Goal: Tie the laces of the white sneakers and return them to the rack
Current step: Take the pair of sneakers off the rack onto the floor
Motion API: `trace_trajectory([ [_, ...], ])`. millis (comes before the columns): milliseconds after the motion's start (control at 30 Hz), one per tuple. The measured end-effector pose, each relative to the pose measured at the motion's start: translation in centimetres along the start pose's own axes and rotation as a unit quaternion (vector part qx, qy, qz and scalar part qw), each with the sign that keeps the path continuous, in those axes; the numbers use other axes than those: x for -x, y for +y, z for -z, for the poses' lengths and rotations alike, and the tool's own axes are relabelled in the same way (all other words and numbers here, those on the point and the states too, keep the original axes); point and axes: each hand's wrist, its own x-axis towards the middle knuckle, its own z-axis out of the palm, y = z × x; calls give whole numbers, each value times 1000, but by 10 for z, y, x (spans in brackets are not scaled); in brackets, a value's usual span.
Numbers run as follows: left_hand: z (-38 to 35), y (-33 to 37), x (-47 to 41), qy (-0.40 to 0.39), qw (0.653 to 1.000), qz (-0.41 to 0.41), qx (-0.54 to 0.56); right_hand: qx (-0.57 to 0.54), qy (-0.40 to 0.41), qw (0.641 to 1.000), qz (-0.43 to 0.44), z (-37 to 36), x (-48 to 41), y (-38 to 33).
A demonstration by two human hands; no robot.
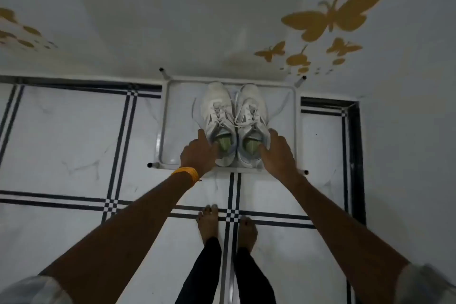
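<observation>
Two white sneakers stand side by side on the top shelf of a white rack (165, 116), toes toward the wall. The left sneaker (216, 108) and the right sneaker (251, 108) have green insoles, and their laces hang loose, trailing off to both sides. My left hand (197, 153), with an orange band at the wrist, grips the heel collar of the left sneaker. My right hand (277, 153) grips the heel collar of the right sneaker, thumb inside the opening.
The rack stands against a white wall with yellow butterfly stickers (333, 15). White floor tiles with black grid lines surround it. My bare feet (227, 227) stand just in front of the rack.
</observation>
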Motion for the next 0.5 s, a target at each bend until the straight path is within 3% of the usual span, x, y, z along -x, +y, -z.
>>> trace_trajectory([
  [133, -50, -14, -54, 0, 998, 40, 40, 20, -4, 1000, -20, -39, -62, 30],
  [200, -70, -20, -71, 19, 997, 56, 52, 57, 10, 998, 9, -56, -80, 50],
  [367, -78, -27, -67, 90, 993, -3, 70, 69, 52, 993, 77, -63, -82, 60],
  [500, -68, -28, -23, 113, 991, -34, 66, 33, 73, 992, 100, -53, -31, 55],
])
